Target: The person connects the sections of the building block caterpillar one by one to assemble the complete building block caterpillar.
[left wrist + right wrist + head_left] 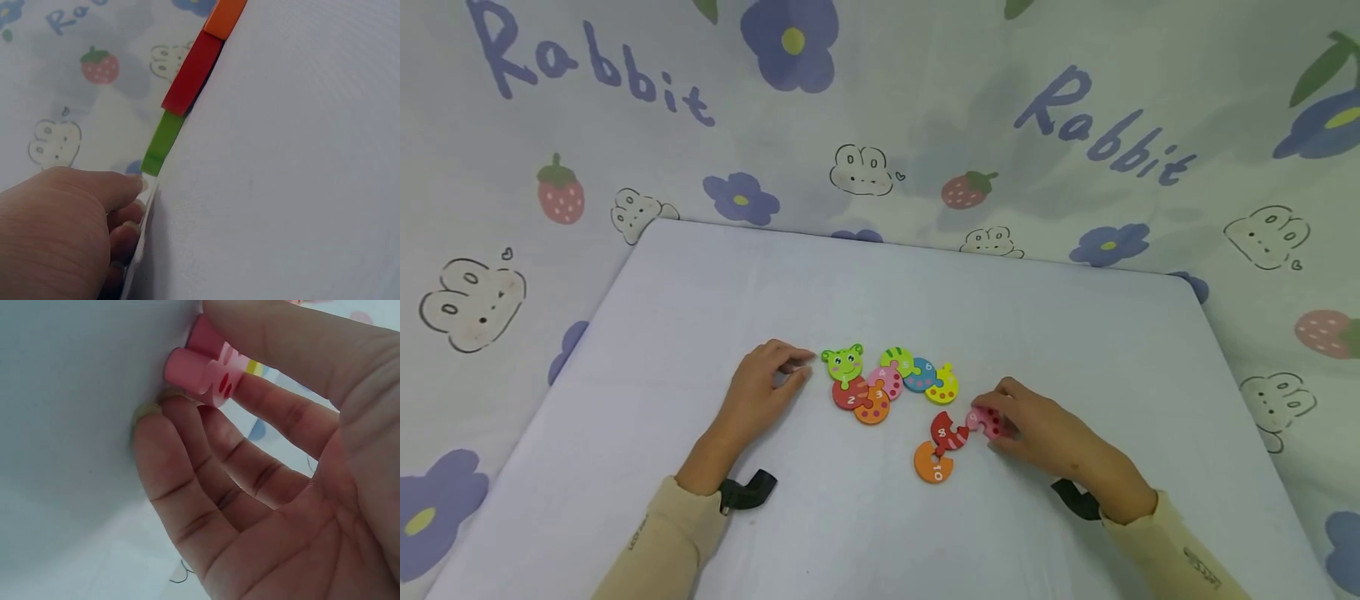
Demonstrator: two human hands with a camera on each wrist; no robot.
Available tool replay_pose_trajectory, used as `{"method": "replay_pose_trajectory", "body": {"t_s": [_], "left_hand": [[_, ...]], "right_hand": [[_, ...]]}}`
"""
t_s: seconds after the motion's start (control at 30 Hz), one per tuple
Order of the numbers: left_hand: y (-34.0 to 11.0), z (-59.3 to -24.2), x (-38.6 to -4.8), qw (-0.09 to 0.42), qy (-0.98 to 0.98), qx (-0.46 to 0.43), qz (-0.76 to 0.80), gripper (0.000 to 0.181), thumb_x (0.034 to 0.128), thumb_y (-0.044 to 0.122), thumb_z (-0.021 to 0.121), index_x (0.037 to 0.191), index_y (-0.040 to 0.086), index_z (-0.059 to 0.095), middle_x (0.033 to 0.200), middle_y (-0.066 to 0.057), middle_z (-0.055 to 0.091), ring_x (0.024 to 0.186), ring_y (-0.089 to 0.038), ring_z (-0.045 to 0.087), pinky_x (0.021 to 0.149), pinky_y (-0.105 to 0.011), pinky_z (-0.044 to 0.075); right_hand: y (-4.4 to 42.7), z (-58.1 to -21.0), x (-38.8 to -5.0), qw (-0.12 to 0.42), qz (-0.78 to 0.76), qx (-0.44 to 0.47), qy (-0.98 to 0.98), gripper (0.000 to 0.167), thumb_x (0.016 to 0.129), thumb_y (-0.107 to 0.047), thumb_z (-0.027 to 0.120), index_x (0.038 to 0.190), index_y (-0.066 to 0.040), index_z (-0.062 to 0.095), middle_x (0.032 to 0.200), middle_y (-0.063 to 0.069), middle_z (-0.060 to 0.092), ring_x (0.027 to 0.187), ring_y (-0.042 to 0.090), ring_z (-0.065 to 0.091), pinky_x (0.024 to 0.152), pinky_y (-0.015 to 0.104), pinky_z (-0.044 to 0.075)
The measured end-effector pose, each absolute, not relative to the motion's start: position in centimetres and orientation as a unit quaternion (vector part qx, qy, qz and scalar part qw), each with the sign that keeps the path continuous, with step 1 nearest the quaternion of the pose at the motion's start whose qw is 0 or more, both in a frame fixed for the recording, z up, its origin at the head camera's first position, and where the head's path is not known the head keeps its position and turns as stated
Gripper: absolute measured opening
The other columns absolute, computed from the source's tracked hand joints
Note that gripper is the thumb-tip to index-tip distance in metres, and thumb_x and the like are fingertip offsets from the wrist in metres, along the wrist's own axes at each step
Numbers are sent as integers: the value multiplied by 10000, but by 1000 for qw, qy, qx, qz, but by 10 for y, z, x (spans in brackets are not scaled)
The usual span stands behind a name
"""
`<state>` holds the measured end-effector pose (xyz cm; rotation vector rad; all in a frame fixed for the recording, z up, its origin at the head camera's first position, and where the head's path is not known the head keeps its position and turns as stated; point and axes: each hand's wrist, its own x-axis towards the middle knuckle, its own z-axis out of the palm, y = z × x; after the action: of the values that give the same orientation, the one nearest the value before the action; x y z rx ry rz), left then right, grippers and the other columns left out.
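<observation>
My right hand [1037,425] pinches a pink puzzle piece [988,422] marked 9 between thumb and fingers, low at the tabletop; the right wrist view shows its pink edge [194,370]. Just left of it lies a red puzzle piece [948,432] marked 8, with an orange piece [931,465] marked 10 below. Whether these two interlock I cannot tell. A caterpillar chain runs from a green smiling head [844,363] to a yellow piece [942,386]. Beside the head my left hand [763,379] rests on the table, fingers loosely bent, holding nothing.
The white table [662,333] extends around the pieces on all sides. Behind it hangs a patterned cloth [895,100] with rabbits, flowers and strawberries. A black wrist strap end [751,490] juts out beside the left wrist, another [1077,500] beside the right.
</observation>
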<state>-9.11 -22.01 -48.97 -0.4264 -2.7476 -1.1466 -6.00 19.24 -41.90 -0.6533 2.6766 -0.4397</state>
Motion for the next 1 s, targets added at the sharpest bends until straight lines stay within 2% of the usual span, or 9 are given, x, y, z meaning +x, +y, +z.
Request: {"method": "replay_pose_trajectory", "body": {"t_s": [0.3, 0.6, 0.8, 1.0], "left_hand": [[-220, -490, -91, 68, -911, -142, -382, 231, 969, 93, 755, 1200, 106, 748, 1079, -3, 663, 937, -151, 592, 825, -389, 493], [-220, -489, -90, 63, -911, -139, -383, 242, 973, 101, 752, 1214, 122, 743, 1082, 6, 654, 950, -155, 589, 832, -394, 486], [-220, -490, -91, 69, -909, -144, -384, 234, 974, 98, 749, 1207, 118, 747, 1070, 2, 653, 946, -158, 596, 828, -393, 492], [-221, -490, -91, 72, -909, -147, -384, 228, 977, 101, 746, 1205, 119, 748, 1065, 2, 652, 941, -156, 596, 825, -391, 482]], "right_hand": [[194, -424, -61, 166, -171, -224, 945, 523, 840, -281, 905, 1302, -168, 689, 1020, -39, 536, 833, 99, 517, 686, 248, 508], [193, -427, -63, 154, -160, -218, 950, 557, 827, -371, 906, 1285, -141, 689, 1041, -30, 550, 815, 96, 515, 679, 249, 510], [193, -427, -64, 143, -156, -219, 953, 564, 822, -391, 906, 1268, -116, 696, 1079, -14, 573, 820, 97, 522, 686, 247, 519], [193, -425, -69, 136, -177, -208, 952, 559, 817, -353, 917, 1259, -89, 699, 1021, -40, 603, 850, 115, 551, 711, 259, 536]]}}
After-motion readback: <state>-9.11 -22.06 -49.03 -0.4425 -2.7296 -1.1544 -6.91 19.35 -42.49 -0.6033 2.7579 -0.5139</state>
